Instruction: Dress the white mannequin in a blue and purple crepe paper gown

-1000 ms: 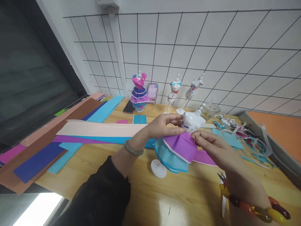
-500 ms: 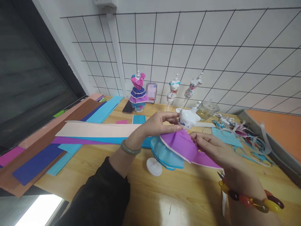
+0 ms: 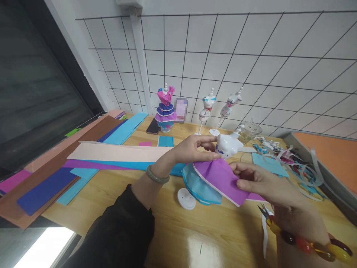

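A small white dress form (image 3: pixel 227 146) with blue markings leans to the right, its round white base (image 3: pixel 186 198) off the tabletop or tilted; I cannot tell which. My left hand (image 3: pixel 196 149) grips it at the waist, thumb pressing the top edge of a purple paper strip (image 3: pixel 220 176) with a white border. Under that strip hangs a light blue paper skirt (image 3: pixel 199 183). My right hand (image 3: pixel 255 180) holds the purple strip between thumb and fingers on the right side. Below my right wrist lie scissors (image 3: pixel 263 213), partly hidden by it.
Long coloured paper strips (image 3: pixel 119 152) cover the left of the table. At the back stand a dressed form (image 3: pixel 165 111), a phone (image 3: pixel 153 126) and two bare forms (image 3: pixel 206 106). Paper scraps (image 3: pixel 290 156) lie right, beside a grey-edged tray (image 3: pixel 320 149).
My right thumb has moved down onto the front of the purple strip, which now spreads further to the right. The dress form sits slightly further right in view.
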The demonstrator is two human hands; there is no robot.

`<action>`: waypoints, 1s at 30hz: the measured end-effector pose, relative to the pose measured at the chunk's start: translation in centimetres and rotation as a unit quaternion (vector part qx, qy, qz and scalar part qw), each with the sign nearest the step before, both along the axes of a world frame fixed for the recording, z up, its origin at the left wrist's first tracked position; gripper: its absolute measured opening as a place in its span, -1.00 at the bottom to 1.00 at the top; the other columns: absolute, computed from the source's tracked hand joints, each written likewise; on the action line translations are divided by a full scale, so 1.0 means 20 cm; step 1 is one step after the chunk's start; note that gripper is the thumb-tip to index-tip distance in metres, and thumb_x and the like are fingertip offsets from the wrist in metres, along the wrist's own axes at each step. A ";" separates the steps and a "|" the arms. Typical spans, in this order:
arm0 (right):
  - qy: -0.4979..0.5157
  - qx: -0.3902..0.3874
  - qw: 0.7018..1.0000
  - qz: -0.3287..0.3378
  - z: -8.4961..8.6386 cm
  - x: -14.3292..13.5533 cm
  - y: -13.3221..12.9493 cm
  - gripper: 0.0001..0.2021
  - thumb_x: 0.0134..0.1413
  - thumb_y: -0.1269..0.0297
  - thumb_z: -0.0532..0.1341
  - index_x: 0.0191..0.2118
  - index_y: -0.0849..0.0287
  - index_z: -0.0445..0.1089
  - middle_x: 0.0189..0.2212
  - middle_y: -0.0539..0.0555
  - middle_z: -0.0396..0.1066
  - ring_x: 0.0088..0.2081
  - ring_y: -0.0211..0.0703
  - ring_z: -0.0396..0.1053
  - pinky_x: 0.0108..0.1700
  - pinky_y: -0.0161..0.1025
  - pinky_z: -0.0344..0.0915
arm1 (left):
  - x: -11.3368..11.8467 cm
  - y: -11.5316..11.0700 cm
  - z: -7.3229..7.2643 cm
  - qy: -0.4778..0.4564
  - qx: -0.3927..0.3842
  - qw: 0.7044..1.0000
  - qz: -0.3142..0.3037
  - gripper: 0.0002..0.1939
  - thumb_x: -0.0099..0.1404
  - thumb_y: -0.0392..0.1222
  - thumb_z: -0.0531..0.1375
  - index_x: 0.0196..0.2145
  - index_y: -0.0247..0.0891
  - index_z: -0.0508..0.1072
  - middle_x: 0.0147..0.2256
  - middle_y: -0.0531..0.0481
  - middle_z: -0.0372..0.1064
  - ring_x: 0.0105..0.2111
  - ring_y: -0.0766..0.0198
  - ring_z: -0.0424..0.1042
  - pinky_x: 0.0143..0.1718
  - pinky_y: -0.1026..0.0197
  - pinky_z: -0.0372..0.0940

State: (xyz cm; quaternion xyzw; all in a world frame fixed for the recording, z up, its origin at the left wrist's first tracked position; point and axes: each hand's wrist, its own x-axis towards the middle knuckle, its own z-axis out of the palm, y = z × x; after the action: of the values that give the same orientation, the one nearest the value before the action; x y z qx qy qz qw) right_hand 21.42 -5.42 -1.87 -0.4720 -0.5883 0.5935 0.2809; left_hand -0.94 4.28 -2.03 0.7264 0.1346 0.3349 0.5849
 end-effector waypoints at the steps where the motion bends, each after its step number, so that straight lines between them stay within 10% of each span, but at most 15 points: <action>1: -0.003 0.007 1.000 0.019 0.00 0.00 0.00 -0.65 -0.13 -0.03 0.40 -0.29 0.13 0.48 -0.43 0.01 0.45 -0.45 -0.24 0.36 -0.42 -0.31 0.32 | 0.00 0.00 0.00 0.002 0.005 1.000 -0.005 -0.45 0.11 -0.13 0.35 0.06 -0.32 0.44 -0.16 -0.17 0.49 -0.13 0.21 0.44 0.04 0.06 0.25; 9: -0.011 0.042 0.999 0.027 -0.05 0.00 0.01 -0.69 0.07 -0.04 0.27 -0.30 0.12 0.53 -0.42 0.06 0.46 -0.39 -0.17 0.37 -0.33 -0.21 0.37 | -0.02 0.00 0.02 -0.005 0.025 0.999 -0.037 -0.43 0.10 -0.10 0.36 0.06 -0.30 0.44 -0.22 -0.14 0.49 -0.19 0.23 0.45 0.03 0.04 0.26; 21: -0.007 0.132 0.981 -0.142 0.06 -0.10 -0.01 -0.75 -0.15 0.10 0.45 -0.36 0.12 0.51 -0.41 0.03 0.49 -0.42 -0.21 0.39 -0.42 -0.32 0.36 | 0.03 -0.01 0.00 0.019 -0.038 0.997 0.066 -0.40 0.09 -0.14 0.37 0.07 -0.38 0.40 -0.25 -0.14 0.49 -0.17 0.22 0.43 -0.03 0.10 0.28; 30: -0.120 0.130 0.959 -0.221 0.03 -0.14 0.01 -0.60 -0.15 -0.12 0.38 -0.43 0.17 0.48 -0.59 0.00 0.41 -0.61 -0.29 0.23 -0.62 -0.35 0.13 | 0.06 0.01 -0.05 0.007 -0.067 0.998 -0.012 -0.39 0.19 -0.09 0.30 0.17 -0.29 0.32 -0.11 -0.18 0.46 -0.10 0.20 0.42 -0.04 0.11 0.26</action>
State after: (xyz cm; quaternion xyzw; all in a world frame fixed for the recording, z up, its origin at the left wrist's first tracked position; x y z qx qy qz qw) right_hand 18.71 -5.26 -1.31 -0.6175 -0.5707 0.3744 0.3910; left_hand 0.33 4.41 -3.08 0.6893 0.1525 0.3130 0.6353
